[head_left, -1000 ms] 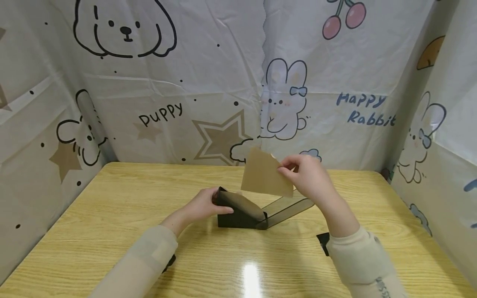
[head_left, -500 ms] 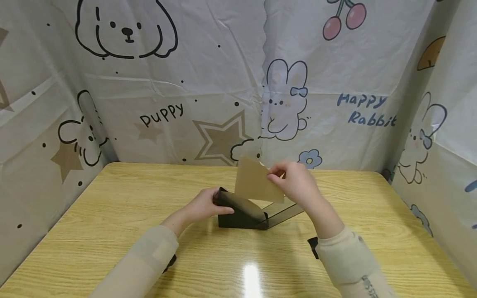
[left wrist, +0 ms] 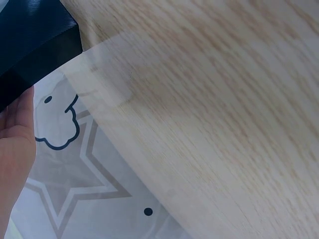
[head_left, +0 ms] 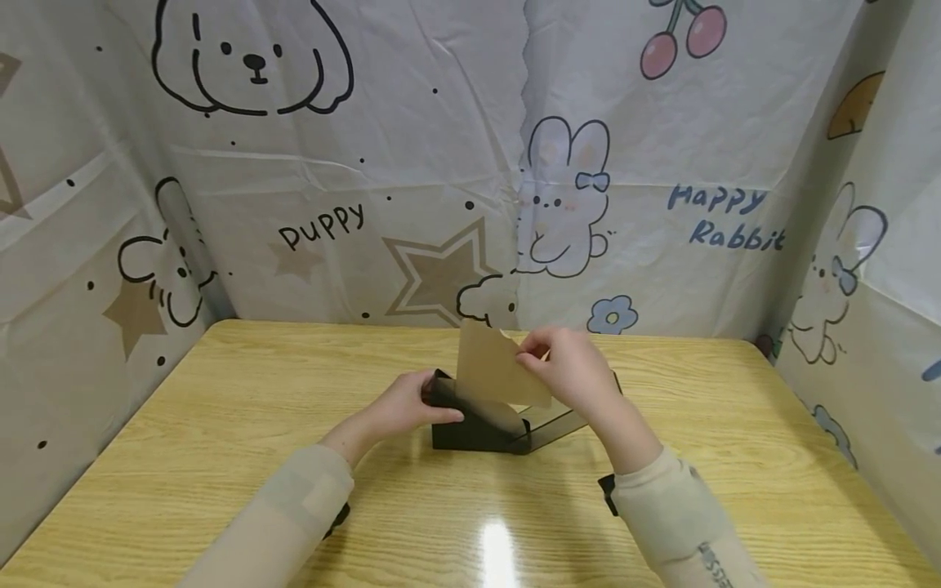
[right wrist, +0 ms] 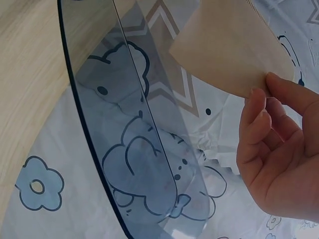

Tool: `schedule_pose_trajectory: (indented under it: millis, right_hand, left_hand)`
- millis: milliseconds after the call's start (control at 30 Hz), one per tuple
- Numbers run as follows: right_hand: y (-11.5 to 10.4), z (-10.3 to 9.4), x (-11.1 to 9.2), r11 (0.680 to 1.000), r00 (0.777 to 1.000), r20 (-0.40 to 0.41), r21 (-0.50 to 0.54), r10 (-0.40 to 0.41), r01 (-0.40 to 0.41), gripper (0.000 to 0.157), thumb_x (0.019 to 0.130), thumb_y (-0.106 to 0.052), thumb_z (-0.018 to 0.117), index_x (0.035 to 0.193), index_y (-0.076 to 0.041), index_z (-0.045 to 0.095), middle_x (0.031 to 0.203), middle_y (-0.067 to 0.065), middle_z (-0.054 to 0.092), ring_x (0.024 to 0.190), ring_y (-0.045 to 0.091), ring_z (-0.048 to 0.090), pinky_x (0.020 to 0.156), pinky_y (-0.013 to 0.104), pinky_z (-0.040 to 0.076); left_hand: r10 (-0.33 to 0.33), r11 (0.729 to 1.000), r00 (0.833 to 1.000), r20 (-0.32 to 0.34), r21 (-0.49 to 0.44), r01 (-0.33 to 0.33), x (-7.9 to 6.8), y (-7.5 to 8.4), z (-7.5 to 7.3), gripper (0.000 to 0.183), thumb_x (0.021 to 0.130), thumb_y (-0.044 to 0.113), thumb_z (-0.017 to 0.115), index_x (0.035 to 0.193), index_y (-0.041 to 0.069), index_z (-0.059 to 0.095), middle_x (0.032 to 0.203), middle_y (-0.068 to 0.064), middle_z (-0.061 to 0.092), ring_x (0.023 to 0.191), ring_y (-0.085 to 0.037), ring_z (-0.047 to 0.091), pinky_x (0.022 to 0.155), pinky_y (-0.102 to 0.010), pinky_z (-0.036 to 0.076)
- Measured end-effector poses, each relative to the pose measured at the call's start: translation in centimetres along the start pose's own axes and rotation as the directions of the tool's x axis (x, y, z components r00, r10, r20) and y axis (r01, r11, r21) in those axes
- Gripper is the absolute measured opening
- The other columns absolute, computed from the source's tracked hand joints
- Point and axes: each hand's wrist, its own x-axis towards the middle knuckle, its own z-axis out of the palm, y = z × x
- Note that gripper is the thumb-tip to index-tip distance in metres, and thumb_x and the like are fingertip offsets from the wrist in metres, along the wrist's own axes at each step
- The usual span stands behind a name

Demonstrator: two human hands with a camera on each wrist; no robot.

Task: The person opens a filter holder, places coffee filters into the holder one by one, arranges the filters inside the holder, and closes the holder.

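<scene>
My right hand (head_left: 569, 367) pinches a brown paper coffee filter (head_left: 488, 363) by its right edge between thumb and fingers. A crimped seam shows along one side of the filter (right wrist: 232, 47) in the right wrist view. The filter hangs over a black box (head_left: 470, 425) with a sloping top, its lower left part overlapping the box's opening. My left hand (head_left: 397, 408) grips the box's left end, thumb on the near side. The box's smoky see-through lid (head_left: 555, 426) is swung open to the right; in the right wrist view this lid (right wrist: 139, 149) stands beside the filter.
The box stands on a wood-grain table (head_left: 294, 367). A printed cloth (head_left: 412, 147) rises behind the table and on both sides. Dark wrist mounts (head_left: 608, 494) show under the sleeves.
My right hand has moved left and down, bringing the coffee filter from above the lid to the box's opening. The left hand and the box have stayed in place.
</scene>
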Motion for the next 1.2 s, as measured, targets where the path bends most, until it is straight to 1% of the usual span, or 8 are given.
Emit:
schedule_pose_trajectory:
  millis: [133, 367, 600, 867, 1100, 1200]
  right_hand:
    - [-0.1, 0.5, 0.1, 1.0, 1.0, 0.025, -0.003, 0.009, -0.009, 0.01, 0.087, -0.021, 0.065, 0.088, -0.014, 0.071, 0.085, -0.001, 0.07, 0.072, 0.012, 0.059, 0.065, 0.03, 0.047]
    - [-0.2, 1.5, 0.1, 1.0, 0.999, 0.036, -0.031, -0.001, 0.002, 0.008, 0.087, -0.02, 0.066, 0.086, -0.015, 0.071, 0.084, -0.002, 0.07, 0.07, 0.01, 0.059, 0.064, 0.029, 0.047]
    - [-0.3, 2.2, 0.1, 0.999, 0.999, 0.045, -0.04, -0.005, 0.006, 0.007, 0.086, -0.019, 0.067, 0.084, -0.014, 0.071, 0.082, -0.002, 0.07, 0.068, 0.01, 0.058, 0.061, 0.028, 0.046]
    - [-0.1, 3.2, 0.2, 0.999, 0.999, 0.051, -0.051, -0.011, 0.013, 0.006, 0.085, -0.018, 0.068, 0.082, -0.014, 0.071, 0.08, -0.003, 0.07, 0.068, 0.01, 0.058, 0.06, 0.028, 0.045]
    - [0.0, 4.1, 0.1, 0.998, 0.997, 0.077, -0.06, 0.009, -0.004, 0.006, 0.085, -0.019, 0.068, 0.081, -0.015, 0.071, 0.078, -0.004, 0.069, 0.068, 0.009, 0.058, 0.058, 0.027, 0.045]
    - [-0.1, 4.4, 0.1, 0.998, 0.996, 0.088, -0.067, 0.022, -0.016, 0.006, 0.085, -0.019, 0.069, 0.08, -0.016, 0.071, 0.077, -0.004, 0.068, 0.068, 0.009, 0.058, 0.059, 0.027, 0.045]
  left_hand:
    - [0.023, 1.0, 1.0, 0.005, -0.002, -0.023, 0.0, 0.0, 0.0, 0.035, 0.081, 0.032, 0.074, 0.103, 0.009, 0.059, 0.099, -0.003, 0.065, 0.086, -0.012, 0.056, 0.076, -0.03, 0.047]
    - [0.039, 0.999, 0.999, 0.013, -0.014, -0.039, -0.1, -0.1, -0.1, 0.042, 0.081, 0.031, 0.073, 0.114, 0.009, 0.059, 0.106, -0.004, 0.066, 0.094, -0.013, 0.06, 0.081, -0.032, 0.049]
    - [0.041, 0.999, 0.999, 0.014, -0.017, -0.041, -0.1, -0.1, -0.1, 0.041, 0.081, 0.031, 0.074, 0.112, 0.008, 0.059, 0.103, -0.004, 0.067, 0.09, -0.012, 0.059, 0.078, -0.03, 0.048]
    - [0.052, 0.998, 0.998, 0.017, -0.042, -0.051, 0.0, -0.3, 0.0, 0.046, 0.082, 0.029, 0.073, 0.12, 0.007, 0.057, 0.109, -0.007, 0.067, 0.096, -0.014, 0.062, 0.083, -0.033, 0.05]
    - [0.07, 0.997, 0.997, 0.016, -0.037, -0.069, 0.0, -0.3, 0.0, 0.045, 0.082, 0.028, 0.073, 0.118, 0.007, 0.058, 0.109, -0.007, 0.067, 0.095, -0.014, 0.062, 0.082, -0.031, 0.05]
    - [0.055, 0.997, 0.998, 0.018, -0.055, -0.054, -0.1, -0.2, 0.0, 0.044, 0.082, 0.027, 0.073, 0.119, 0.01, 0.058, 0.108, -0.005, 0.067, 0.095, -0.012, 0.062, 0.082, -0.031, 0.05]
